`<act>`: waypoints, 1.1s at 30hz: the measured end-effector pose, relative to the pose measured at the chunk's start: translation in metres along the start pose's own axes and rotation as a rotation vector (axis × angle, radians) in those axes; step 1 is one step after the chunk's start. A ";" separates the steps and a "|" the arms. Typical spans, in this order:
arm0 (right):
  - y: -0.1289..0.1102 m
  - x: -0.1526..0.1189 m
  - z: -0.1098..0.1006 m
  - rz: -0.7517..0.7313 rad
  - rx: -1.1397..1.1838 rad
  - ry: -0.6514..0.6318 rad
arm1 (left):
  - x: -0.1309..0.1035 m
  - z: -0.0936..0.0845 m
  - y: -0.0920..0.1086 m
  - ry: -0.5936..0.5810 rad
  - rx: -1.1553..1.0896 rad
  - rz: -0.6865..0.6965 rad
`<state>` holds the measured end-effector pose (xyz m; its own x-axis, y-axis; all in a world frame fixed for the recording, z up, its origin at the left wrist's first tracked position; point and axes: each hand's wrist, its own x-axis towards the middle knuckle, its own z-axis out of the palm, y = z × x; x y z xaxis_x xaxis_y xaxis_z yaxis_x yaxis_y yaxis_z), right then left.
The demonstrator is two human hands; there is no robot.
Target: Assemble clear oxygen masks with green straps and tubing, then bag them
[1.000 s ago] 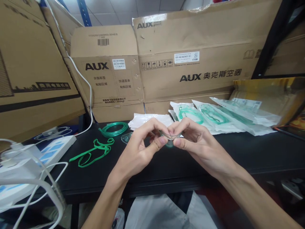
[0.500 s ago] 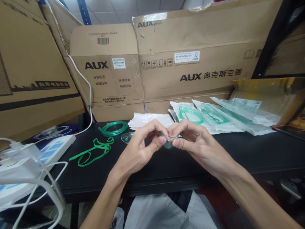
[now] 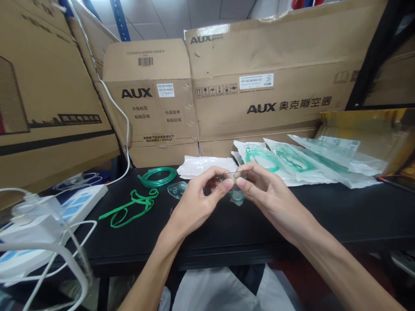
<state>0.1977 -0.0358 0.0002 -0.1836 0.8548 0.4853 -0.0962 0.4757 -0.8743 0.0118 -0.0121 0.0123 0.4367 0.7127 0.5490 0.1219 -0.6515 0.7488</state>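
Note:
A small clear, green-tinted plastic face mask (image 3: 237,198) is held above the black table, pinched from both sides. My left hand (image 3: 202,201) is closed on its left part, thumb and index finger pressed together. On the other side my right hand (image 3: 270,192) grips it the same way, the thumbs almost touching. Fingers cover much of the mask. Just left of my left hand lies another clear plastic piece (image 3: 177,190), partly hidden. Beyond it are a coil of green tubing (image 3: 158,177) and a loose green elastic strap (image 3: 132,209).
Several white-and-clear packets with green tubing (image 3: 293,159) lie at the back right. A white packet (image 3: 207,166) rests behind my hands. At left stands a white power strip (image 3: 81,203) with cables. Cardboard boxes (image 3: 223,121) line the back.
The mask has tilted, and more of its green lower part shows under my fingers. My thumbs have come closer together. The whole view has shifted slightly.

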 end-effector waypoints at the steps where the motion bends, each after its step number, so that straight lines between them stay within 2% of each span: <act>1: 0.002 0.001 -0.002 0.007 -0.025 0.038 | 0.000 -0.001 0.001 -0.016 0.056 -0.025; 4: 0.005 0.006 -0.007 0.014 -0.141 0.119 | -0.002 -0.004 0.004 -0.071 0.196 -0.114; 9: 0.006 0.006 -0.008 0.012 -0.455 -0.053 | -0.005 -0.009 0.008 -0.021 0.208 -0.110; 12: 0.015 0.002 -0.011 -0.029 -0.652 -0.059 | -0.005 -0.016 0.009 -0.042 0.299 -0.068; 14: 0.024 -0.001 -0.017 0.033 -0.714 -0.091 | -0.007 -0.031 0.009 -0.031 0.401 -0.049; 17: 0.034 -0.005 -0.025 0.154 -0.790 -0.203 | -0.015 -0.068 0.004 0.085 0.634 -0.128; 19: 0.036 -0.007 -0.027 0.189 -0.850 -0.287 | -0.025 -0.100 -0.004 0.194 0.872 -0.280; 20: 0.036 -0.008 -0.026 0.197 -0.881 -0.314 | -0.030 -0.116 -0.009 0.211 0.967 -0.372; 24: 0.033 -0.009 -0.022 0.238 -0.955 -0.366 | -0.049 -0.165 -0.037 0.120 1.155 -0.647; 28: 0.031 -0.010 -0.020 0.214 -0.973 -0.390 | -0.055 -0.185 -0.062 0.040 1.188 -0.672; 33: 0.030 -0.011 -0.021 0.197 -0.981 -0.391 | -0.053 -0.185 -0.076 0.046 1.163 -0.746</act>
<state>0.2175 -0.0269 -0.0315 -0.4269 0.8920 0.1486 0.7648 0.4438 -0.4671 -0.1858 0.0478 -0.0050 -0.0867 0.9784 0.1876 0.9879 0.0601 0.1430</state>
